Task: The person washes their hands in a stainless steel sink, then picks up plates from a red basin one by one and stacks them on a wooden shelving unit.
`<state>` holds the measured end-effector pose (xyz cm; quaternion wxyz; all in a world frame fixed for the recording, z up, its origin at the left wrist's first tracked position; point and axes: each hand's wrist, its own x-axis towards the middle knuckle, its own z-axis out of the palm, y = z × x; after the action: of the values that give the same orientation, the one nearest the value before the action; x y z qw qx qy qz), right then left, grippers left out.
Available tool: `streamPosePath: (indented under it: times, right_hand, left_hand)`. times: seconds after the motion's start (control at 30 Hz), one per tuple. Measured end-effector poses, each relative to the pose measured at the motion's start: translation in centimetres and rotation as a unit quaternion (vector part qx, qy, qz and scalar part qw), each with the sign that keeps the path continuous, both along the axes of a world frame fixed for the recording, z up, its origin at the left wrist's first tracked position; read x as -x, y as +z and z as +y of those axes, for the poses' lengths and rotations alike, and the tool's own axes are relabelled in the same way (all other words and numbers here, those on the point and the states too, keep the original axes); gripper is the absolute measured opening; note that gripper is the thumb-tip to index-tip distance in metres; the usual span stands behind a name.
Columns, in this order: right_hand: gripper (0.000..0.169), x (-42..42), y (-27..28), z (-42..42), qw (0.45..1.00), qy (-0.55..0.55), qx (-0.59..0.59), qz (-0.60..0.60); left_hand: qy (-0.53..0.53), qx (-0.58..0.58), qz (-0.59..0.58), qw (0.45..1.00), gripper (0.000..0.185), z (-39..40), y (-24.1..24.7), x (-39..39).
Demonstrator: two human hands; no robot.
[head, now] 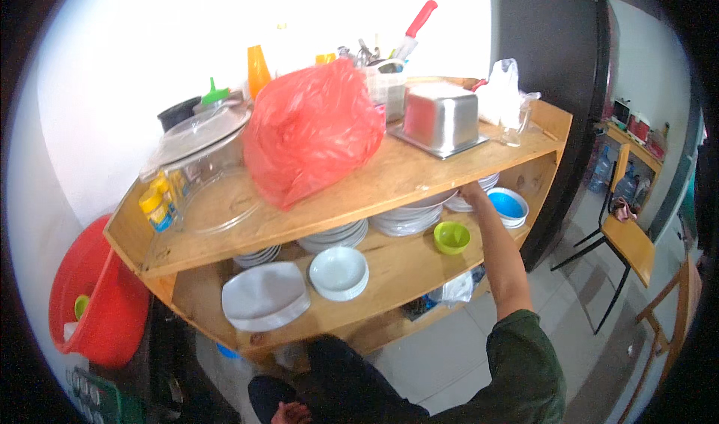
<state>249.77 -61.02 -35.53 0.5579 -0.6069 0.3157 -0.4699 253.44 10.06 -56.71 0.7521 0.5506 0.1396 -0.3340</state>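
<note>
My right hand (469, 191) reaches in under the top board of a wooden shelf (387, 171), at a stack of white plates (459, 202). Its fingers are hidden by the board, so its grip does not show. Left of it stands another plate stack (407, 221) with a larger dish on top. A green bowl (451, 237) sits in front, and white bowls with a blue interior (508, 206) are to the right. My left hand (291, 414), partly cut off at the bottom edge, rests low by my dark-clothed leg; what its fingers do is unclear.
A red plastic bag (314, 132), an upturned steel container (441, 118) and a knife with a red handle (421, 20) are on the top board. White rectangular dishes (265, 295) and round bowls (338, 272) stand at the lower shelf's front. A red tub (107, 312) is left.
</note>
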Motion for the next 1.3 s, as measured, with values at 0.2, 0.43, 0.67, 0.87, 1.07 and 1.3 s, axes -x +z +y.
streamPosePath:
  times: [0.2, 0.43, 0.67, 0.87, 1.07, 1.3]
  right_hand:
    - [0.027, -1.5, 0.3, -4.3, 0.999, -0.025, 0.041, 0.026]
    - [0.028, -4.7, -0.9, -5.7, 0.986, -0.063, 0.124, 0.092]
    - [0.028, -4.7, -1.4, -7.6, 0.940, -0.128, 0.253, 0.187]
    - [0.029, -3.1, -3.8, -7.7, 0.702, -0.271, 0.626, 0.205]
    - [0.014, -1.9, -4.9, 13.8, 0.710, -0.165, 0.649, 0.217]
    - [0.017, -7.4, 2.7, 37.5, 0.651, 0.064, 0.743, -0.146]
  left_hand:
    - [0.029, -0.002, -0.021, 0.999, 0.052, -0.4, -2.3, -2.1]
    - [0.023, -0.002, -0.031, 0.999, 0.051, -2.8, -0.2, -0.2]
    - [-0.006, -0.014, -0.050, 0.999, 0.073, -1.4, 0.1, 0.8]
    - [0.117, -0.050, -0.246, 0.961, 0.031, 1.4, 6.1, -3.2]
    - [0.189, -0.132, -0.543, 0.807, 0.023, 7.0, 21.0, -8.9]
    - [0.296, -0.381, -0.691, 0.539, 0.024, 16.1, 35.6, -19.6]
